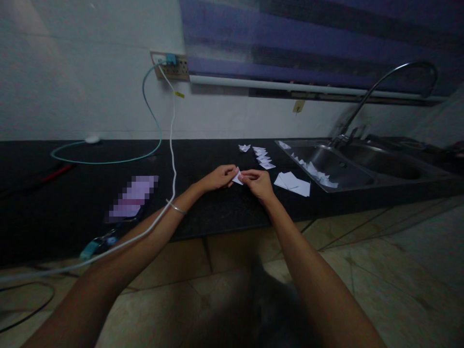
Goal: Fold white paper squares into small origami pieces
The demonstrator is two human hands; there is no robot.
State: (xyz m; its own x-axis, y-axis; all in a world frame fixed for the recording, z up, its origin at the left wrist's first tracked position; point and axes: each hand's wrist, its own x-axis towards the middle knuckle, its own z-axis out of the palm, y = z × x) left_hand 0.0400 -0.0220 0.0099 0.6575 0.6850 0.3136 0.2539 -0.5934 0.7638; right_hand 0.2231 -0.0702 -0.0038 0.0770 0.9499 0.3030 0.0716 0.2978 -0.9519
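The folded paper (237, 178) lies between the left hand (219, 178) and right hand (259, 183), touching both, each grip pinched on it.

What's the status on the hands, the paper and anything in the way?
Left grip, right grip: both on small folded white paper. White cable crosses left forearm in view.
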